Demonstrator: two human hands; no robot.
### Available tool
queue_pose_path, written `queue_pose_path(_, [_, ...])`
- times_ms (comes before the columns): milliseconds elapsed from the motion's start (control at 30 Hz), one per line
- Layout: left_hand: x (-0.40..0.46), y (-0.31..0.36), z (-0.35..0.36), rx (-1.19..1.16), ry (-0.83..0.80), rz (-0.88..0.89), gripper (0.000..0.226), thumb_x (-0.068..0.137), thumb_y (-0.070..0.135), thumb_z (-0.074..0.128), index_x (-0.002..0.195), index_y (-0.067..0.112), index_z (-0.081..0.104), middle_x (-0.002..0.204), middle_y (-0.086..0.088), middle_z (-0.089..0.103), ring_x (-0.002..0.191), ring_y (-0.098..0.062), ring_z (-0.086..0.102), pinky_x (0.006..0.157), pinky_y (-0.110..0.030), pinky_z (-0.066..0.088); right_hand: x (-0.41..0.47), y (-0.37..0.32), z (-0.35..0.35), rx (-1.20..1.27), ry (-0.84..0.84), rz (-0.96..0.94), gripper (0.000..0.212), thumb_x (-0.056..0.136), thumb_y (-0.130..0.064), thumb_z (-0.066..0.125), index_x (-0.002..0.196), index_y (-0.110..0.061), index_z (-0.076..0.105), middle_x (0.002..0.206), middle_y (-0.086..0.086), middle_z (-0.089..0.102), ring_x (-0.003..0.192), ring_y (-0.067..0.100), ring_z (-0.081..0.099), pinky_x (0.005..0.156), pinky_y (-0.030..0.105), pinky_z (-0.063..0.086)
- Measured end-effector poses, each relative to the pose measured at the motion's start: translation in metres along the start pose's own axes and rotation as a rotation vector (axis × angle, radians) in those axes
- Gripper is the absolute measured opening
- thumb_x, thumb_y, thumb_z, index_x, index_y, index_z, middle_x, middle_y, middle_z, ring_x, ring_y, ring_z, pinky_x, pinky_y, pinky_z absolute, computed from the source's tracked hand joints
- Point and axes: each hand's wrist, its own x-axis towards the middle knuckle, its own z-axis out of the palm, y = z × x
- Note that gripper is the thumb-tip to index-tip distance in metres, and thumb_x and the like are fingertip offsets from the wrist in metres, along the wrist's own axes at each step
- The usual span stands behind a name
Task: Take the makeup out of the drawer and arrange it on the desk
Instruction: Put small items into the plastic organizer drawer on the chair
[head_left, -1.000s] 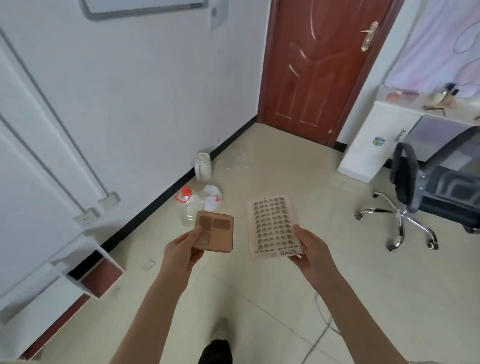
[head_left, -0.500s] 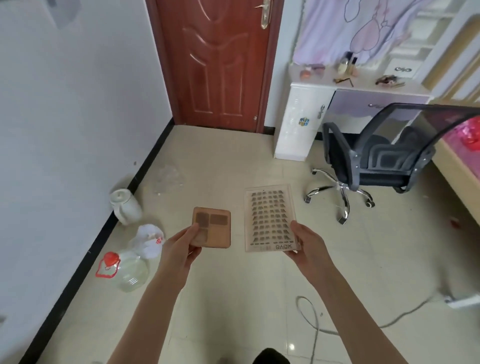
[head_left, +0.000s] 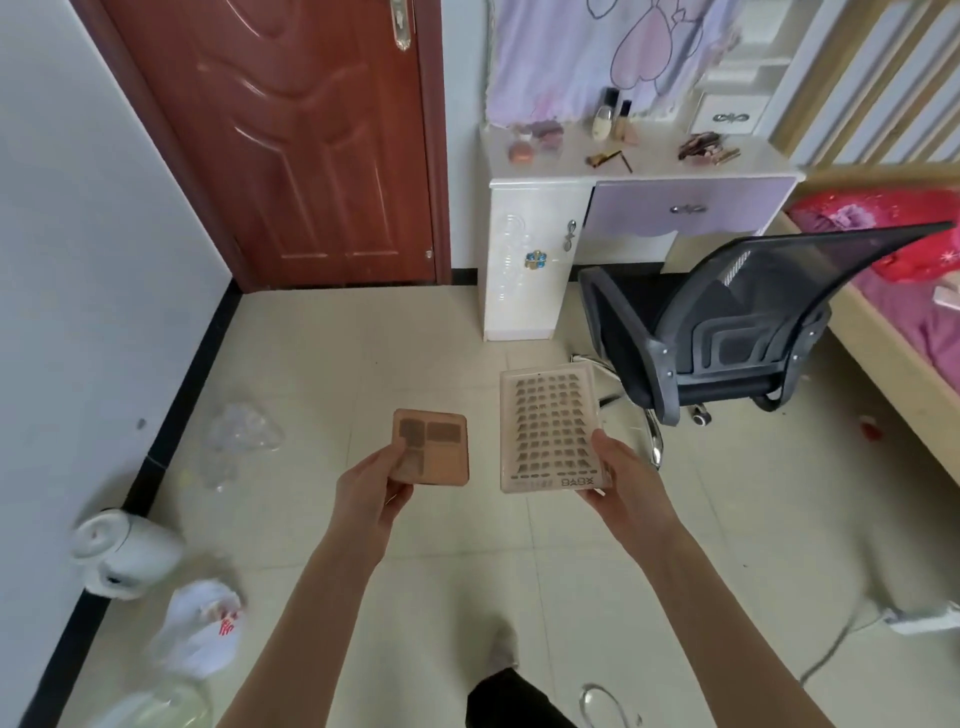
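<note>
Pale tiled floor (head_left: 426, 338), reddish-brown wooden door (head_left: 291, 140) ahead, white desk with a lilac drawer front (head_left: 644, 171) beside it, already carrying bottles, brushes and other makeup too small to tell apart. Black mesh office chair (head_left: 727, 332) in front of the desk. Held out over the floor, well short of the desk: small square tan makeup palette (head_left: 431, 448), pinched at its near corner by the left hand (head_left: 370, 493); beside it, apart, tall clear rectangular case of false lashes (head_left: 550, 428), gripped at its lower right corner by the right hand (head_left: 621, 483).
</note>
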Motion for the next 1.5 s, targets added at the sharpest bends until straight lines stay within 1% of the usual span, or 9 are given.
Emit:
queue_pose_path(367, [0.16, 0.089, 0.138, 0.015, -0.011, 0.001, 0.02, 0.087, 0.015, 0.063, 0.102, 0.003, 0.065, 0.061, 0.002, 0.062, 0.064, -0.012, 0.053, 0.066, -0.025, 0.046, 0.198, -0.104, 0.028, 0.039, 0.026, 0.037, 0.021, 0.094, -0.02, 0.053, 0.107, -0.007, 0.064, 0.102, 0.01, 0.069, 0.093, 0.022, 0.065, 0.077, 0.033, 0.052])
queue_pose_path(533, [0.252, 0.131, 0.197, 0.032, -0.05, -0.029, 0.027, 0.087, 0.016, 0.062, 0.109, 0.001, 0.063, 0.075, -0.004, 0.062, 0.069, -0.013, 0.054, 0.068, -0.024, 0.045, 0.297, -0.143, 0.048, 0.053, 0.051, 0.023, 0.027, 0.095, -0.022, 0.05, 0.114, -0.005, 0.062, 0.106, 0.013, 0.067, 0.092, 0.022, 0.065, 0.074, 0.031, 0.052])
queue_pose_path(633, [0.316, 0.167, 0.235, 0.051, -0.075, -0.031, 0.027, 0.088, 0.017, 0.061, 0.11, 0.003, 0.063, 0.08, -0.004, 0.063, 0.073, -0.013, 0.056, 0.07, -0.024, 0.046, 0.365, -0.176, 0.068, 0.075, 0.112, 0.016, 0.025, 0.094, -0.02, 0.052, 0.111, -0.005, 0.063, 0.103, 0.011, 0.069, 0.09, 0.021, 0.067, 0.073, 0.031, 0.052])
queue_pose_path(833, [0.419, 0.248, 0.325, 0.147, -0.148, 0.004, 0.023, 0.088, 0.018, 0.061, 0.106, 0.004, 0.065, 0.07, 0.001, 0.064, 0.068, -0.01, 0.054, 0.07, -0.023, 0.045, 0.474, -0.245, 0.104, 0.161, 0.172, -0.027, 0.024, 0.095, -0.022, 0.052, 0.108, -0.004, 0.062, 0.101, 0.01, 0.07, 0.092, 0.023, 0.067, 0.072, 0.033, 0.053])
queue_pose_path(933, [0.454, 0.268, 0.374, 0.206, -0.214, 0.014, 0.025, 0.089, 0.019, 0.06, 0.109, 0.003, 0.064, 0.078, -0.002, 0.064, 0.07, -0.012, 0.054, 0.07, -0.024, 0.044, 0.515, -0.276, 0.105, 0.236, 0.208, -0.048, 0.025, 0.096, -0.022, 0.049, 0.107, -0.004, 0.063, 0.1, 0.011, 0.068, 0.092, 0.025, 0.065, 0.079, 0.037, 0.053])
queue_pose_path(1067, [0.5, 0.272, 0.434, 0.259, -0.269, -0.025, 0.023, 0.089, 0.02, 0.059, 0.107, 0.005, 0.064, 0.077, -0.003, 0.061, 0.068, -0.012, 0.053, 0.07, -0.024, 0.043, 0.571, -0.316, 0.086, 0.335, 0.314, -0.068, 0.021, 0.097, -0.02, 0.048, 0.104, -0.006, 0.062, 0.091, 0.007, 0.071, 0.081, 0.018, 0.069, 0.065, 0.029, 0.054])
queue_pose_path(1267, [0.582, 0.265, 0.547, 0.309, -0.288, -0.071, 0.009, 0.09, 0.016, 0.057, 0.09, 0.01, 0.063, 0.072, -0.002, 0.058, 0.065, -0.011, 0.051, 0.067, -0.022, 0.042, 0.678, -0.393, 0.013, 0.455, 0.59, -0.15, 0.015, 0.097, -0.02, 0.048, 0.097, -0.011, 0.061, 0.096, 0.005, 0.066, 0.09, 0.02, 0.064, 0.067, 0.031, 0.051])
queue_pose_path(1400, [0.629, 0.257, 0.652, 0.34, -0.33, -0.095, 0.013, 0.091, 0.016, 0.056, 0.1, 0.008, 0.061, 0.083, -0.005, 0.062, 0.078, -0.013, 0.056, 0.072, -0.023, 0.044, 0.751, -0.454, -0.052, 0.532, 0.738, -0.187, 0.014, 0.097, -0.021, 0.046, 0.098, -0.013, 0.057, 0.101, 0.005, 0.062, 0.093, 0.021, 0.061, 0.073, 0.032, 0.052])
queue_pose_path(1500, [0.651, 0.246, 0.73, 0.382, -0.425, -0.122, 0.011, 0.091, 0.017, 0.056, 0.098, 0.011, 0.063, 0.083, -0.001, 0.068, 0.083, -0.012, 0.06, 0.074, -0.023, 0.045, 0.792, -0.496, -0.101, 0.565, 0.814, -0.21, 0.017, 0.097, -0.022, 0.046, 0.106, -0.01, 0.054, 0.101, 0.006, 0.061, 0.093, 0.021, 0.06, 0.077, 0.033, 0.052])
